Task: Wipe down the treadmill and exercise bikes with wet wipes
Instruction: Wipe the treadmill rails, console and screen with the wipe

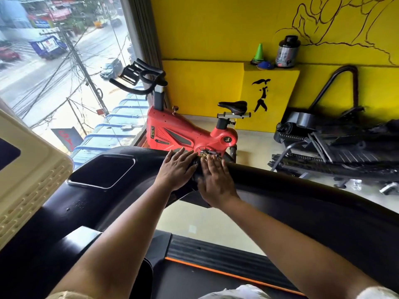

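Both my hands lie side by side on the black handrail (280,178) of the treadmill, where it joins the console (90,203). My left hand (177,169) rests flat with straight fingers. My right hand (216,182) also lies flat, fingers straight, slightly blurred. No wet wipe shows under or between them. The treadmill belt (216,283) with its orange-edged side rail lies below my arms. A red exercise bike (185,132) with black handlebars and saddle stands just beyond the handrail.
A large window (64,67) fills the left, with a street below. A black machine (336,143) lies on the floor at right. A yellow ledge (272,72) carries a green cone and a dark tub. The cream console panel (28,169) sits at far left.
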`<action>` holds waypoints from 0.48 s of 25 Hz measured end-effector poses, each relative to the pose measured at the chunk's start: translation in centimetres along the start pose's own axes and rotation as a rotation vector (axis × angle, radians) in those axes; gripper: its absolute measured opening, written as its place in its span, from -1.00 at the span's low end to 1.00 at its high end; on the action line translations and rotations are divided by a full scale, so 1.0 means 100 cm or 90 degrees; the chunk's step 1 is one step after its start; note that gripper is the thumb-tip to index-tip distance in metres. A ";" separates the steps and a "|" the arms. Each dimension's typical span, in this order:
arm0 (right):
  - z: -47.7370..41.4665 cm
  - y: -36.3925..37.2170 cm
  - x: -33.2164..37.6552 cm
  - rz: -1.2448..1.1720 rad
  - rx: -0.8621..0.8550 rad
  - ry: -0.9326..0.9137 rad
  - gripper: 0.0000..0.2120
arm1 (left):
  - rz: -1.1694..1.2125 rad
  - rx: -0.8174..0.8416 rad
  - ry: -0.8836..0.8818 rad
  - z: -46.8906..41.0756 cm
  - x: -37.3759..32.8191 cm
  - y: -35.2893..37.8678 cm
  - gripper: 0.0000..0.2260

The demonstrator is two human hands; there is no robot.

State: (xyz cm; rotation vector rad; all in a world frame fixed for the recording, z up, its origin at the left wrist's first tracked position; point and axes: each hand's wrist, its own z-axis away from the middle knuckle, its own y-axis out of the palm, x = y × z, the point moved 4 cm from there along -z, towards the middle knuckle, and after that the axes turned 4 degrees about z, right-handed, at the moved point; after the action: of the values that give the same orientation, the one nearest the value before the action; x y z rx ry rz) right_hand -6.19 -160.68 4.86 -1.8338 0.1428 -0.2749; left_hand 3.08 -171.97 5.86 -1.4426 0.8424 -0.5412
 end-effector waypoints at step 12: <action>0.018 -0.004 -0.040 0.016 -0.040 0.053 -0.35 | 0.018 -0.063 -0.015 0.000 -0.012 0.005 -0.25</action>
State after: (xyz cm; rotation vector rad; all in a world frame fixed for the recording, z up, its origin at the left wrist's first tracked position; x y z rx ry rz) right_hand -9.61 -157.94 4.29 -1.8819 0.2340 -0.3320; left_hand 2.23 -170.99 5.61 -1.5222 0.8793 -0.4658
